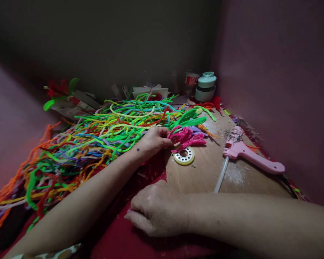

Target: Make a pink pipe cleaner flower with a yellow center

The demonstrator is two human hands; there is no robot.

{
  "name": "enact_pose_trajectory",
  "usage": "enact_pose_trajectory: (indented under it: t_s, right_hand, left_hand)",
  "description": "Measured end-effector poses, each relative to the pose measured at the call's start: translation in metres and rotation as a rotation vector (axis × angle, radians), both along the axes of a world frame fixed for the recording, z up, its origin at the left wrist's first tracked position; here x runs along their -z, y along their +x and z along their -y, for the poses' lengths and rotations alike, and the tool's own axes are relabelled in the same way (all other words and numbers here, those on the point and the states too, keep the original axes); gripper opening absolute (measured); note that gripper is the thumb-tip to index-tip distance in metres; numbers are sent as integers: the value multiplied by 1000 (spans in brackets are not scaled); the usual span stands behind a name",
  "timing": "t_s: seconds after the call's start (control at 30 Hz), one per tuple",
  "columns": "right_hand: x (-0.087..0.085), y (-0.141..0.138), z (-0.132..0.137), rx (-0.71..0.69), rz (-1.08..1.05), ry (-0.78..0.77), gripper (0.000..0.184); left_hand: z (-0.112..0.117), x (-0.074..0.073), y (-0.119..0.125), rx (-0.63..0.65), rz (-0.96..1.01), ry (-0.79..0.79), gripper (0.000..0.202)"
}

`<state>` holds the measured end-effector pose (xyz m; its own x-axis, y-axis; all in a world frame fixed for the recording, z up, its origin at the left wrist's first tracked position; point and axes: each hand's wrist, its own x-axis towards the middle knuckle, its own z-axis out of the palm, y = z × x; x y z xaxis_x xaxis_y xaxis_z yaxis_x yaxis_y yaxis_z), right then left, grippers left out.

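Observation:
My left hand (160, 139) reaches forward, its thumb and fingers pinched at the near end of a bundle of bent pink pipe cleaners (182, 135). Just below the bundle lies a flat ring-shaped spool (184, 156) with a silver, holed face and a yellowish rim. My right hand (158, 209) is curled closed over the dark red surface (110, 237), nearer to me. Its fingertips are mostly hidden, and I cannot make out what is between them. Green looped pipe cleaners (189, 118) lie right behind the pink ones.
A large tangle of multicoloured pipe cleaners (97, 140) covers the left and middle. On the wooden board (202, 176) at right rests a pink glue gun (248, 153) with a clear glue stick (221, 174). A mint-green lidded container (206, 87) stands at the back, near the right wall.

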<state>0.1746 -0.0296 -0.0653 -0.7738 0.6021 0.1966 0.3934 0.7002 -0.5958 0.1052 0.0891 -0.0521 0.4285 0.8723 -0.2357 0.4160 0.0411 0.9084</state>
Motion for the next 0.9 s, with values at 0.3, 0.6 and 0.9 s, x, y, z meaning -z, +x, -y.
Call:
enact_pose_trajectory:
  t_s: [0.3,0.6,0.9]
  right_hand:
    - [0,0,1,12,3,-3,31]
    - [3,0,0,10,-30,21,31]
    - [4,-1,1,13,-39,18,30]
  left_hand:
    - [-1,1,-1,-4,-10,6,12]
    - [0,1,1,-12,-3,-4,12]
    - [1,-1,2,-11,-22,19,14]
